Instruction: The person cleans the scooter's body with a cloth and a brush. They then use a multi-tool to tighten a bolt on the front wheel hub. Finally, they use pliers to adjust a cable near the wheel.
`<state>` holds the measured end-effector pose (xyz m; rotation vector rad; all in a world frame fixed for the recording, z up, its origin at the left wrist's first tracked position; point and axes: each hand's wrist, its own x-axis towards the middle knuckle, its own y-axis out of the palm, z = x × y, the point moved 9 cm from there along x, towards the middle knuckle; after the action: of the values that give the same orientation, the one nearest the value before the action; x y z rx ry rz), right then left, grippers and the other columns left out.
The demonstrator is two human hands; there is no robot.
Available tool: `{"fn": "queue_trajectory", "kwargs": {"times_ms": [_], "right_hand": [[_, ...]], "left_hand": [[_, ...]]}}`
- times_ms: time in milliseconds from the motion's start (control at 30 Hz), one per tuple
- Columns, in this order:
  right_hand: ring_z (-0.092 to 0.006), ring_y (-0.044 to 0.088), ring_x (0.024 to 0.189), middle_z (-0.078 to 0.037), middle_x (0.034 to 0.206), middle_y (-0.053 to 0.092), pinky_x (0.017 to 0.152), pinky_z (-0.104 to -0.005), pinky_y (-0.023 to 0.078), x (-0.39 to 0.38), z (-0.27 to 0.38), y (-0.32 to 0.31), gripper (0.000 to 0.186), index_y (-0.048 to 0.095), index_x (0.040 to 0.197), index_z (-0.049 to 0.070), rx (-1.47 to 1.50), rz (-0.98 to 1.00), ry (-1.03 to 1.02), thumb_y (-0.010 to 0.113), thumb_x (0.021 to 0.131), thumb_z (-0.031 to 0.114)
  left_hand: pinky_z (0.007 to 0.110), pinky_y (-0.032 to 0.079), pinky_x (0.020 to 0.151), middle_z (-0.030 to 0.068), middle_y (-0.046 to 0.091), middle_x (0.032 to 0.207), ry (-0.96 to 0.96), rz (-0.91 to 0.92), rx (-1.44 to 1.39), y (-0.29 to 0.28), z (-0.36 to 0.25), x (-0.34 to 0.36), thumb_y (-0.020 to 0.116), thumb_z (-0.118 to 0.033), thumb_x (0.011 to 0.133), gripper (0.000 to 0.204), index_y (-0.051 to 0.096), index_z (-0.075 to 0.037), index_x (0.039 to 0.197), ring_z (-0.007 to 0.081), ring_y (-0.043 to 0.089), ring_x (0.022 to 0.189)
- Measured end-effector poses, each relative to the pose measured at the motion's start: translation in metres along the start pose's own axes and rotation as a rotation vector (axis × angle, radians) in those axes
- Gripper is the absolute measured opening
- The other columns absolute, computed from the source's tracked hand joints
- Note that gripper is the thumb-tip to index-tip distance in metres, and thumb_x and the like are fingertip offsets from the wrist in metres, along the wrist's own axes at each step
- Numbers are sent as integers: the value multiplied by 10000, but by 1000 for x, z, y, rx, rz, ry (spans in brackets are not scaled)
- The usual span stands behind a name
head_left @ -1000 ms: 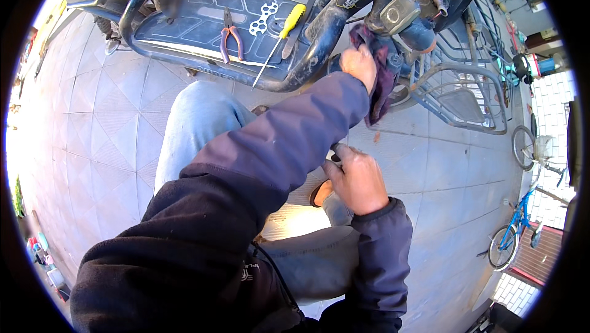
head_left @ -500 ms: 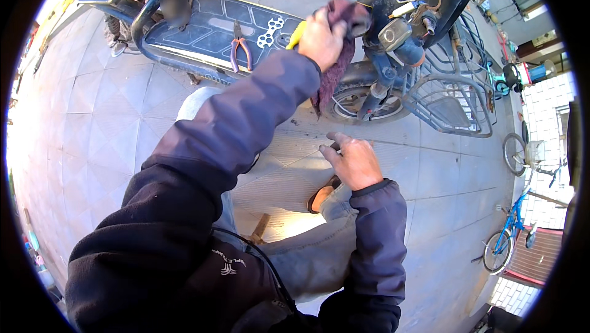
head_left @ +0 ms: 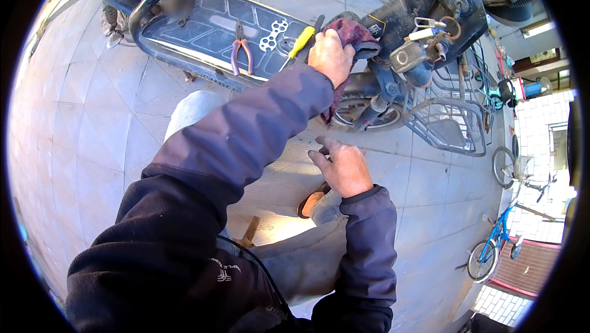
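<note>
My left hand [head_left: 332,58] is closed on a dark red rag [head_left: 345,27]. It presses the rag against the front of the scooter's footboard [head_left: 203,33], beside the steering column, and one end of the rag hangs down by the front wheel. Just left of this hand lies a yellow-handled screwdriver [head_left: 302,41]. Farther left on the footboard are a silver multi-hole bone wrench [head_left: 273,35] and pliers [head_left: 242,50] with orange and purple handles. My right hand [head_left: 345,168] hovers over my knee with nothing in it, its darkened fingers slightly bent and apart.
Keys [head_left: 430,29] hang at the scooter's front, above a metal basket [head_left: 452,125]. The front wheel [head_left: 369,115] stands right of my left hand. A blue bicycle [head_left: 495,244] is at the far right. Tiled paving [head_left: 101,130] spreads to the left.
My left hand has shifted slightly right and down with the rag, and more of the yellow screwdriver shows. The right hand has moved a little left. The whole view has tilted slightly.
</note>
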<state>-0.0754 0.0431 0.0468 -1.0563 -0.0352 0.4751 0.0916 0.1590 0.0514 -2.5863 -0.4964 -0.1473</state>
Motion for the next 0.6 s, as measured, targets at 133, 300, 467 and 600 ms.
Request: {"fn": "queue_trajectory", "kwargs": {"times_ms": [133,300,467,600], "right_hand": [[-340,682,812,-197,872,696,752,-391,521,4,5,2,382,637,1124,-32,5,-5,-27,663,839,222],[-350,672,829,-205,882,691,759,-410,512,17,10,11,379,641,1116,-22,22,29,-16,662,833,228],[-379,653,860,-216,868,682,773,-450,495,33,15,19,365,653,1093,-10,-1,36,-32,659,825,238],[-397,643,888,-232,885,676,801,-453,486,31,5,9,378,648,1099,-8,19,0,-20,648,836,264]], "left_hand": [[494,470,857,302,595,977,-43,-43,-35,1,7,9,655,-265,799,395,540,66,982,462,588,943],[469,484,853,300,640,925,-133,-26,-36,3,22,22,641,-290,804,378,613,67,927,447,615,938],[469,493,880,309,644,968,-373,-2,-7,-9,76,5,610,-270,770,372,660,61,932,449,623,961],[509,469,812,286,631,935,-130,-171,-66,-41,63,-62,613,-252,822,319,546,44,920,457,604,911]]}}
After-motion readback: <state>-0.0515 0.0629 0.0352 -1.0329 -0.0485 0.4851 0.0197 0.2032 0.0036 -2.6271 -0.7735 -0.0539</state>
